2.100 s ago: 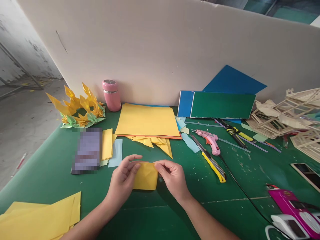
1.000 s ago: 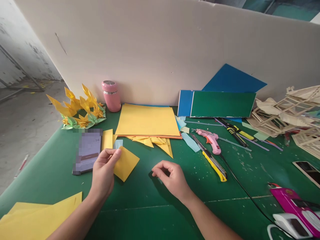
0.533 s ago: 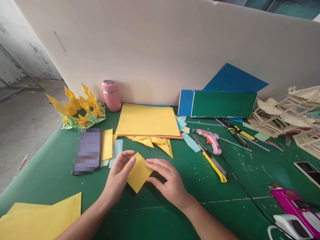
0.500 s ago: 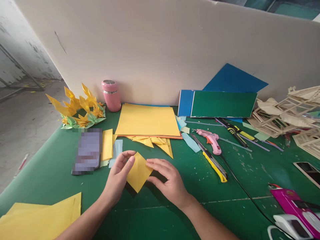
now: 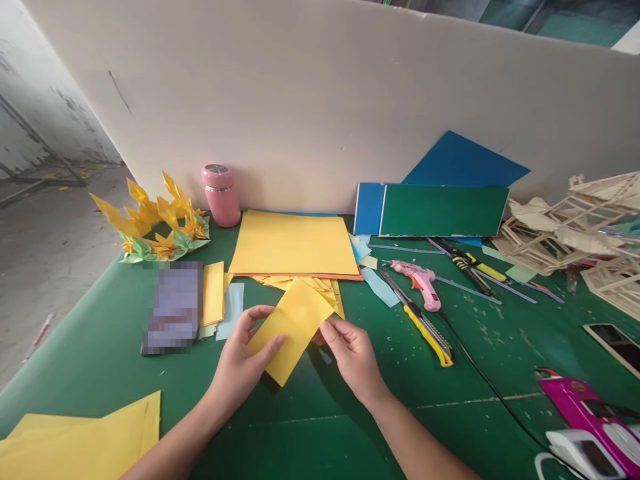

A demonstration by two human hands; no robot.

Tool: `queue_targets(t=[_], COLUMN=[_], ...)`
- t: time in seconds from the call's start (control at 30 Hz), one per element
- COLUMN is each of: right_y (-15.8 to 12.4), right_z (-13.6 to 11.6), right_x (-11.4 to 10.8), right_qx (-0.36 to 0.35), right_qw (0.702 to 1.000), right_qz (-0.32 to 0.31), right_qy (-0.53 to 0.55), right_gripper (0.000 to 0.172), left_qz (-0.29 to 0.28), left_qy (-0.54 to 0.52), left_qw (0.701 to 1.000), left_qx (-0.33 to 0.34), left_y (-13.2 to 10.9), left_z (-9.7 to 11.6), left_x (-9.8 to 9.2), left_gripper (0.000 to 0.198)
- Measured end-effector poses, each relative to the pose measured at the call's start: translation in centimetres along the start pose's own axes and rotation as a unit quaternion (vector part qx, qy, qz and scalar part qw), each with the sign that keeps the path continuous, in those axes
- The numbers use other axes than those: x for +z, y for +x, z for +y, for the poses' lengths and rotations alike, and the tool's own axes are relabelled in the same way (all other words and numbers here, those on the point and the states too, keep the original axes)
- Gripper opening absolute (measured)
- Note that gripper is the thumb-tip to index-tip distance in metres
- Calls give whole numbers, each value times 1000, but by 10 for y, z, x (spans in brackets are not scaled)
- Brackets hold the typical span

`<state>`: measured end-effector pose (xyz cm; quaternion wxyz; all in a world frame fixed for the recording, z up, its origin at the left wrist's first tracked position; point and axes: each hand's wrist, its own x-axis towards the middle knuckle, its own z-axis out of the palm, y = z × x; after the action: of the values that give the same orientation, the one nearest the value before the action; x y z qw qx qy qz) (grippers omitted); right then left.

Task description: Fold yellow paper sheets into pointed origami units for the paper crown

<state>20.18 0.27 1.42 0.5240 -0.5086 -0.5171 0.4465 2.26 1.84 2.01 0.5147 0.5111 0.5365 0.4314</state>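
1 head-worn view, facing forward and down, close over yellow paper (image 5: 295, 320)

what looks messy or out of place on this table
The wooden lattice models at the right edge lie heaped and tilted. Pale flecks litter the green mat beside the utility knife. The yellow paper held by the left hand and right hand looks undamaged.
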Motion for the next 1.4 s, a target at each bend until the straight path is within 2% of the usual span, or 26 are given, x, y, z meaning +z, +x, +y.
queue_targets(t=[0.13, 0.3, 0.43, 0.53, 0.6, 0.73, 0.83, 0.93, 1.0, 1.2, 1.33, 1.4], right_y=[2, 3, 4, 3, 2, 1, 1, 0, 1, 10, 13, 12], right_z=[1, 2, 3, 4, 3, -3, -6, -6, -4, 2, 4, 5], right_x=[0, -1, -1, 0, 1, 2, 2, 1, -2, -20, -25, -24], right_qx=[48, 78, 98, 109, 111, 115, 111, 111, 111, 64, 26, 15], right_qw=[998, 994, 991, 989, 988, 986, 980, 977, 979, 996, 996, 993], right_qz=[25, 11, -2, -4, -5, -50, -105, -132, -125, -63, -13, 0], right_qy=[44, 71, 91, 103, 106, 112, 125, 129, 116, -4, -85, -116], right_gripper=[33, 36, 38, 40, 45, 54, 55, 54, 54, 46, 39, 37], left_qz=[-34, -75, -66, -35, -29, -41, -78, -77, -66, -94, -108, -120], left_qy=[41, 48, 59, 144, 200, 269, 292, 286, 276, 287, 354, 374], left_qw=[996, 992, 989, 967, 942, 893, 862, 859, 866, 868, 842, 842], left_qx=[66, 89, 116, 209, 268, 358, 408, 418, 412, 394, 392, 369], left_y=[-2, -5, -2, -1, -2, -9, -13, -14, -13, 9, 23, 23], left_z=[1, 3, 1, -3, -5, -7, -7, -5, -1, 8, 9, 10], left_x=[1, 3, 3, 1, 1, 2, 2, 1, -1, -20, -34, -34], left_gripper=[35, 32, 23, 17, 24, 63, 72, 71, 62, 37, 39, 40])
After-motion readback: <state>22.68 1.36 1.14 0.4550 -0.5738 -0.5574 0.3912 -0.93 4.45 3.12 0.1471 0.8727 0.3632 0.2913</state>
